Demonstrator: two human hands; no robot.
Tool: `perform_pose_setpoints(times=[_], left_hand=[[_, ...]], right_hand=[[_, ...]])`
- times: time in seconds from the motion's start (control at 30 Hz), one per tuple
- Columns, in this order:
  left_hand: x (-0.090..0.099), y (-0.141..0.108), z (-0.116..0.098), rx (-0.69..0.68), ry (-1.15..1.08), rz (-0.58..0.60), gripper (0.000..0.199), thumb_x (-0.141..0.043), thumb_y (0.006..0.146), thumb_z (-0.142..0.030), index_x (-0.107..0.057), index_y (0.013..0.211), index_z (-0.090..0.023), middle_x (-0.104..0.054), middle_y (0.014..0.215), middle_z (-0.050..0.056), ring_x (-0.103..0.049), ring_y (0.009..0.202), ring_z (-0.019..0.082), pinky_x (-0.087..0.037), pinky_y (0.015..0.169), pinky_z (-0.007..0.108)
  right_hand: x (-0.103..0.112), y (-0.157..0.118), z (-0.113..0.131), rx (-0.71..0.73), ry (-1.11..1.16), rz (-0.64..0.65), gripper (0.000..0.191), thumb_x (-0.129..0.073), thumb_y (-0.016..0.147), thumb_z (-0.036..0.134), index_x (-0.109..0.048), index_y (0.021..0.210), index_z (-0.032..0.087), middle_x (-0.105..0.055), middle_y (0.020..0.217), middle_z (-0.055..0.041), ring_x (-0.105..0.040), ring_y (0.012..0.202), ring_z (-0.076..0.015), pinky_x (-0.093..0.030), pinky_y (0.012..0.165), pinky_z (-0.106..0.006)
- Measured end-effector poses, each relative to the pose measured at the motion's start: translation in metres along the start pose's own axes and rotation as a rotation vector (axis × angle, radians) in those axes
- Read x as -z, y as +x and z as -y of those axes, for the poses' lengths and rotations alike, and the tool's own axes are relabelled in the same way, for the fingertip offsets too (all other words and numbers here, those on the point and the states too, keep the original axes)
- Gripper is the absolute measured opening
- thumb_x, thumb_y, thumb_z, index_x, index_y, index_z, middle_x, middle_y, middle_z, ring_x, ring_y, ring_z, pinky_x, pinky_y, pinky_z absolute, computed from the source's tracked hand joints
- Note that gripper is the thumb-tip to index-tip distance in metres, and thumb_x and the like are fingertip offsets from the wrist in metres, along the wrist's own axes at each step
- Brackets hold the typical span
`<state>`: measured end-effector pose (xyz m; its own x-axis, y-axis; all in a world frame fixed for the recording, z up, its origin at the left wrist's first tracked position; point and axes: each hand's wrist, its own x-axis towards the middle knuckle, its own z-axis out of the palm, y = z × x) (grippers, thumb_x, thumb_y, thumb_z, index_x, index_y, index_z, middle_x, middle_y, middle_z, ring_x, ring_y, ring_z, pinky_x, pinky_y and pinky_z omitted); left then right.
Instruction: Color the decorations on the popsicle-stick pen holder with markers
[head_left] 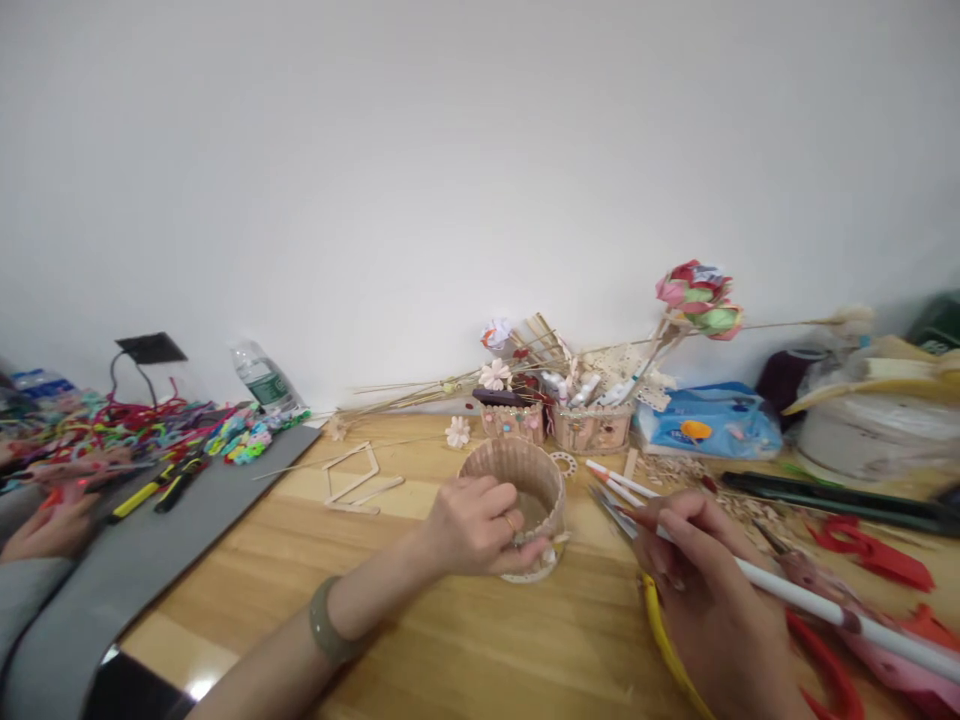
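A round, light-brown slatted container stands upright on the wooden table, its mouth facing up. My left hand has its bent fingers closed over the near rim, with a thumb low on the outer wall beside a small pale decoration. To the right, my right hand pinches a slim white stick-like tool, perhaps a paintbrush; its tip is blurred near the fingers. Under that hand lie yellow-handled scissors, partly hidden, with blades pointing toward the container. Two white pens lie just beyond them.
Behind stand two decorated boxes holding tubes and dried flowers, and a blue tissue pack. Wood shavings, red scraps and red handles lie right. Thin sticks lie left. A co-worker's hands are at colourful yarn, far left.
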<state>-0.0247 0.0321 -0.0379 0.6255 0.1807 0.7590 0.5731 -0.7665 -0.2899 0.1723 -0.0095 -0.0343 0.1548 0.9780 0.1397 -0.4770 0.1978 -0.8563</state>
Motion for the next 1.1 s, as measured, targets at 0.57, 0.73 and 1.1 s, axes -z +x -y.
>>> perform_pose_setpoints(times=[0.57,0.73,1.1], left_hand=[[0.024,0.015,-0.018,0.864,-0.893,-0.114,0.020,-0.056,0.084,-0.019,-0.057,0.104,-0.020,-0.067,0.081,0.002,-0.062,0.073,0.012,-0.049,0.065,0.022],[0.028,0.021,-0.016,0.720,-0.862,-0.036,0.009,-0.062,0.079,-0.016,-0.067,0.087,-0.019,-0.067,0.089,0.005,-0.062,0.082,0.015,-0.049,0.068,0.024],[0.026,0.020,-0.033,0.602,-0.788,0.085,0.005,-0.062,0.079,-0.018,-0.062,0.083,-0.015,-0.062,0.077,0.005,-0.057,0.067,0.012,-0.045,0.054,0.019]], right_hand=[[0.004,-0.007,0.019,0.130,-0.215,0.117,0.019,-0.064,0.075,0.036,-0.059,0.062,0.023,-0.046,0.048,0.0051,-0.035,0.045,-0.0105,-0.023,0.042,-0.024],[0.008,-0.008,0.019,0.201,-0.342,0.201,0.023,-0.063,0.076,0.037,-0.056,0.059,0.024,-0.050,0.055,0.0044,-0.041,0.051,-0.0114,-0.029,0.045,-0.024],[0.016,-0.011,0.017,0.252,-0.429,0.278,0.034,-0.050,0.084,0.042,-0.058,0.056,0.024,-0.049,0.052,0.0011,-0.044,0.052,-0.0158,-0.030,0.049,-0.028]])
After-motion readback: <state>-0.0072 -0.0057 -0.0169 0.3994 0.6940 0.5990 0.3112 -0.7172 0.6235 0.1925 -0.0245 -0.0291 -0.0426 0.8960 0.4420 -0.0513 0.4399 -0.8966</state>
